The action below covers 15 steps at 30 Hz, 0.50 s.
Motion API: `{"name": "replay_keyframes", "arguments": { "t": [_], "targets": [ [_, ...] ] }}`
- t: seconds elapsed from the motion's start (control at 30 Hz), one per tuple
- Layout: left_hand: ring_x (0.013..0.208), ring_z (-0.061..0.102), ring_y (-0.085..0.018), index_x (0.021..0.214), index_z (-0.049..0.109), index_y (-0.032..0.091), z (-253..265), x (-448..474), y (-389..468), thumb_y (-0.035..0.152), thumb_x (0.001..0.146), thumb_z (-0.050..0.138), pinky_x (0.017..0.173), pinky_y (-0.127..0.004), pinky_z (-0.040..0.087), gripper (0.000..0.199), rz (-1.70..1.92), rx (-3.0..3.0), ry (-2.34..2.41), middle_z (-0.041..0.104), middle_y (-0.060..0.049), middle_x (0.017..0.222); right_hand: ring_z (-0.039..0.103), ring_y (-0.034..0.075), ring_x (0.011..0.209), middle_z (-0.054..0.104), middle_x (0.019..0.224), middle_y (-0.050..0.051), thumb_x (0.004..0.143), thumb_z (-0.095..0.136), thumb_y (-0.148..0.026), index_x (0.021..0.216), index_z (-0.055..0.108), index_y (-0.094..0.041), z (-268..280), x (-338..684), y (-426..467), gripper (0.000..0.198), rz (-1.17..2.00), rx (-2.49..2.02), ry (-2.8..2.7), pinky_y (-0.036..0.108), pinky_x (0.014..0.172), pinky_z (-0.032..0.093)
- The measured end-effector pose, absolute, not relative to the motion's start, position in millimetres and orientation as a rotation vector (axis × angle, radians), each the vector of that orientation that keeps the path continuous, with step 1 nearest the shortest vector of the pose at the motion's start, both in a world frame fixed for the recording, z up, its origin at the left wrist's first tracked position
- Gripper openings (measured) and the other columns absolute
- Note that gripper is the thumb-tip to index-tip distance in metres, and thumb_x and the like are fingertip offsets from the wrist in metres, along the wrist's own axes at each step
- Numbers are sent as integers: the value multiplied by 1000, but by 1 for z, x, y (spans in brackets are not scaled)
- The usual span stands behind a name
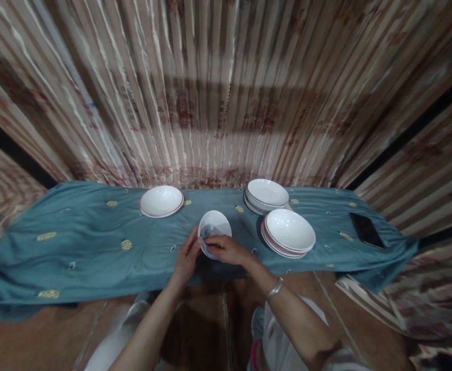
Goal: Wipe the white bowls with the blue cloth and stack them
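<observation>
Round white bowl (220, 220) lies between both hands at the near edge of the cloth-covered tabletop (94, 247), left hand (187, 257) gripping its left side, right hand (229, 250) reaching over its near-right rim, those fingers' closure indeterminable.

White bowl (217, 223), held mouth up, partly bluish-grey inside, near front edge of tablecloth (94, 247)

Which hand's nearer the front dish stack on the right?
Right. The right hand is at the white bowl, left of the dish stack; the left hand is farther left, holding the bowl's left side.
</observation>
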<state>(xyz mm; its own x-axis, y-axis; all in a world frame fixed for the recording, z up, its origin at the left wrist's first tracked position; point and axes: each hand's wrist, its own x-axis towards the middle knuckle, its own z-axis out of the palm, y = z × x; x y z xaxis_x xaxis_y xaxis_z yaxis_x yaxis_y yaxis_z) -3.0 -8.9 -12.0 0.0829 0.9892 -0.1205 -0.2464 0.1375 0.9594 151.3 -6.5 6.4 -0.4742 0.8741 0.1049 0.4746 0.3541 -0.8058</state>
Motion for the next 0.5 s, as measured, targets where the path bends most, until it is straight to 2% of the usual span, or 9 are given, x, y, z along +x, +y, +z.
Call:
{"name": "replay_keyframes", "arguments": {
  "t": [0.13, 0.23, 0.37, 0.5],
  "targets": [
    [120, 51, -31, 127, 55, 21, -9, -3, -9, 53, 61, 72, 93, -41, 49, 76, 1168, 979, 1018, 57, -8, 131, 55, 13, 73, 63, 80, 0, 79, 52, -24, 91, 68, -14, 1, 144, -4, 22, 1137, -1103, -1764, 23, 67, 44],
    [120, 51, -31, 127, 55, 20, -8, -4, -9, 53, 61, 72, 93, -41, 49, 76, 1157, 986, 1013, 56, -9, 131, 58, 15, 76, 66, 85, 2, 75, 56, -26, 97, 68, -14, -1, 138, 0, 27, 1131, -1122, -1590, 25, 70, 46],
    [122, 49, -30, 128, 54, 21, -7, -6, -11, 52, 63, 71, 94, -40, 48, 74, 1135, 1011, 982, 54, -8, 134, 61, 16, 81, 68, 95, 4, 74, 57, -25, 100, 67, -17, 3, 133, 7, 29, 982, -1187, -1492, 29, 79, 48],
    [124, 47, -31, 128, 54, 23, -6, -7, -12, 51, 66, 68, 96, -41, 47, 70, 1127, 1054, 962, 53, -7, 136, 59, 19, 102, 64, 112, 6, 77, 56, -24, 103, 65, -19, 8, 132, 13, 28, 754, -1242, -1506, 33, 92, 46]
  ]
}}
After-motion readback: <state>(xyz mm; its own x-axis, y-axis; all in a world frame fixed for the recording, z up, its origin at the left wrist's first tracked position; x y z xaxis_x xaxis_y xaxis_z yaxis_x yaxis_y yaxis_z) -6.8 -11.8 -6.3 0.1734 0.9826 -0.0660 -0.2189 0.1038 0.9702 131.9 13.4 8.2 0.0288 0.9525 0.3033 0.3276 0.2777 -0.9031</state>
